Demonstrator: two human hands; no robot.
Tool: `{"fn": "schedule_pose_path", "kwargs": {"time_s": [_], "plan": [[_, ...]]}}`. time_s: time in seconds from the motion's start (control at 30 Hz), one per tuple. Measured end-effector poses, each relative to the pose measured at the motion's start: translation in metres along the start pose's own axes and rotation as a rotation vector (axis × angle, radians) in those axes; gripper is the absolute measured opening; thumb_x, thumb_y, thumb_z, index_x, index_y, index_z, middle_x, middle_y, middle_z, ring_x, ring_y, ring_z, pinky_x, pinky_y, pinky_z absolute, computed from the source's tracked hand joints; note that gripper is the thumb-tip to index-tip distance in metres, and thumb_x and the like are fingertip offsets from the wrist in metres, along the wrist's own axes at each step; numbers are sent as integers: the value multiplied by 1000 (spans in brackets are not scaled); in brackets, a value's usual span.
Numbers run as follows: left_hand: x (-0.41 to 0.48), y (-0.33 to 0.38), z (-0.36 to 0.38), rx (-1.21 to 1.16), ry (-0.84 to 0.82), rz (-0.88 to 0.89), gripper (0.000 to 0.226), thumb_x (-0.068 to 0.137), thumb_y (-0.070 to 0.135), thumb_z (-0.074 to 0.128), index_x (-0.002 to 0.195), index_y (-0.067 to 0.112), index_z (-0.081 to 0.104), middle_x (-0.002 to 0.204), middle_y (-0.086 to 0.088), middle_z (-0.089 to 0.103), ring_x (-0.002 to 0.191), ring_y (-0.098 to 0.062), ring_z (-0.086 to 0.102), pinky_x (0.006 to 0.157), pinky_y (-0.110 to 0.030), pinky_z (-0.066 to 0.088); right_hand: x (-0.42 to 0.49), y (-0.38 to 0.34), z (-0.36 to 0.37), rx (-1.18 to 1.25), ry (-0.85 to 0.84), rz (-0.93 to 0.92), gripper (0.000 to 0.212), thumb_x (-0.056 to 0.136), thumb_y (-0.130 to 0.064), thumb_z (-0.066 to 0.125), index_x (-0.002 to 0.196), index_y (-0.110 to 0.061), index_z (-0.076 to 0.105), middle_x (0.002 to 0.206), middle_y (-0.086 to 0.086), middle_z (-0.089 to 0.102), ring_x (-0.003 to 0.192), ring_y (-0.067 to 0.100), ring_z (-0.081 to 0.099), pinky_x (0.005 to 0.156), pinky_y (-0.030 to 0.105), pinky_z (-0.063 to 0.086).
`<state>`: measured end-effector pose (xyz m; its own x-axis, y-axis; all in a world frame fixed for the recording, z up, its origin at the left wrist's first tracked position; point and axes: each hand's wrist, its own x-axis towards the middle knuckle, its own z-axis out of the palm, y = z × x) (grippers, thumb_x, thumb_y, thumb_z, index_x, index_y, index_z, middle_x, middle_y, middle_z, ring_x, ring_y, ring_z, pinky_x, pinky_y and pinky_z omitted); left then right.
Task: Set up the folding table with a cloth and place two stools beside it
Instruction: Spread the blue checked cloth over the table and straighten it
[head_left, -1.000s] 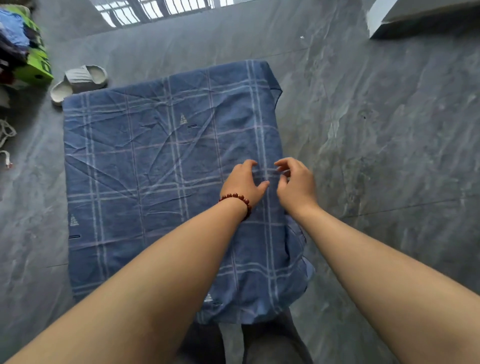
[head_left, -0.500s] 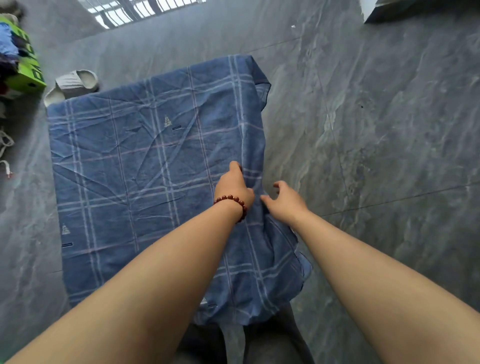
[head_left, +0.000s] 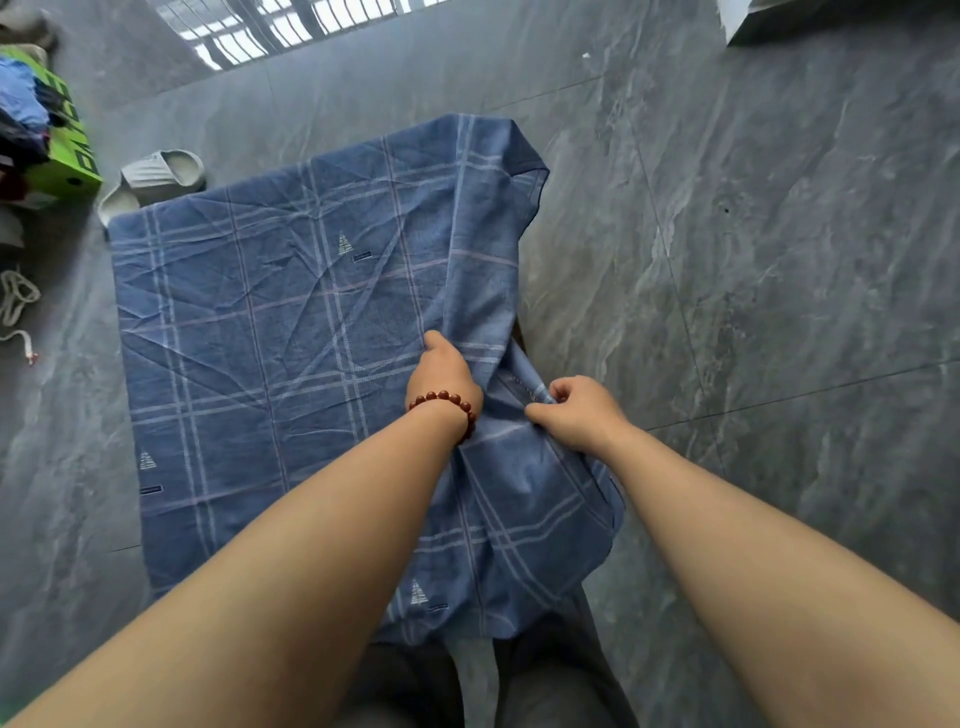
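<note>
Nearest me, below my forearms, the near edge of the blue checked cloth (head_left: 291, 364) hangs down in front of my dark trousers (head_left: 550, 675). Its near right corner sags in loose folds toward the grey tiled floor (head_left: 779, 260).

Just beyond that, my right hand (head_left: 576, 410) is closed, fingers and thumb curled round a bunched ridge of the cloth at its right edge, lifting it into a narrow crease. My left hand (head_left: 441, 371), with a red bead bracelet (head_left: 447, 402) at the wrist, lies on the cloth just beside the right hand. Its fingers are tucked into the raised fold, so I cannot tell whether they grip or only press.

Past both hands and to their left the cloth spreads flat and creased. At its far left corner lie pale slippers (head_left: 156, 176), with a green box (head_left: 67, 156) beside them.
</note>
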<state>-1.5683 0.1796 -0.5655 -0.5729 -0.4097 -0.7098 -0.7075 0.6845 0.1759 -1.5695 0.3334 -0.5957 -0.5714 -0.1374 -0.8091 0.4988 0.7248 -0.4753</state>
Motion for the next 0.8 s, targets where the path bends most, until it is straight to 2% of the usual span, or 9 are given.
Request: {"fn": "schedule_pose_path", "kwargs": {"time_s": [0.17,0.27,0.3,0.4,0.5,0.53,0.6,0.7,0.8], "plan": [[-2,-2,-1,-69,34,-9,61,85,6,49,135,4,14,111,-19,56,95,-35,59,74,-41,49,0,-17,4,189,66,-42,25,73,-11,58,56,-18,41,55,-3,40,57,14,38,54,28,31],[-4,-2,-3,-118,32,3,61,84,6,51,134,8,16,117,-18,51,97,-35,58,76,-43,49,1,-27,4,289,61,-61,14,76,-12,61,68,-19,52,62,-5,53,61,12,49,58,28,41],[-5,-2,-4,-136,45,9,60,83,5,53,132,9,19,122,-16,46,100,-35,56,79,-43,49,0,-32,4,333,37,-39,13,79,-15,62,69,-19,54,63,-5,55,61,11,50,59,26,42],[-3,-5,-7,-67,175,130,43,78,1,58,114,12,38,119,-11,40,102,-30,50,79,-38,46,4,-38,6,404,16,30,35,87,-21,59,55,-14,47,56,-1,46,57,12,42,57,26,36],[0,-7,-11,-29,129,281,19,81,5,54,96,16,56,111,-6,49,100,-25,53,83,-36,47,3,-40,6,485,-75,66,16,84,-6,56,80,7,65,71,10,52,67,20,47,62,30,39],[1,-6,-11,-47,89,287,14,83,11,53,94,17,59,110,-5,53,99,-24,55,84,-34,46,1,-40,5,532,-114,76,14,84,-2,55,84,7,66,69,10,56,65,19,50,59,27,43],[2,-1,-11,-107,64,228,14,86,28,53,90,16,59,103,-4,57,93,-23,57,76,-30,44,-2,-41,2,588,-152,73,13,82,0,55,75,-3,65,60,8,58,56,16,53,50,20,44],[5,6,-12,-165,99,96,42,81,54,58,96,15,50,100,-2,53,85,-21,55,70,-33,44,-3,-44,-3,563,-176,53,11,79,0,55,74,-7,62,69,9,56,65,18,52,59,25,42],[9,9,-18,-146,173,113,22,88,41,54,90,20,46,101,-6,57,90,-27,56,70,-32,41,-1,-47,-7,479,-186,40,25,75,1,61,55,-13,63,53,-1,55,50,10,51,48,15,41]]}}
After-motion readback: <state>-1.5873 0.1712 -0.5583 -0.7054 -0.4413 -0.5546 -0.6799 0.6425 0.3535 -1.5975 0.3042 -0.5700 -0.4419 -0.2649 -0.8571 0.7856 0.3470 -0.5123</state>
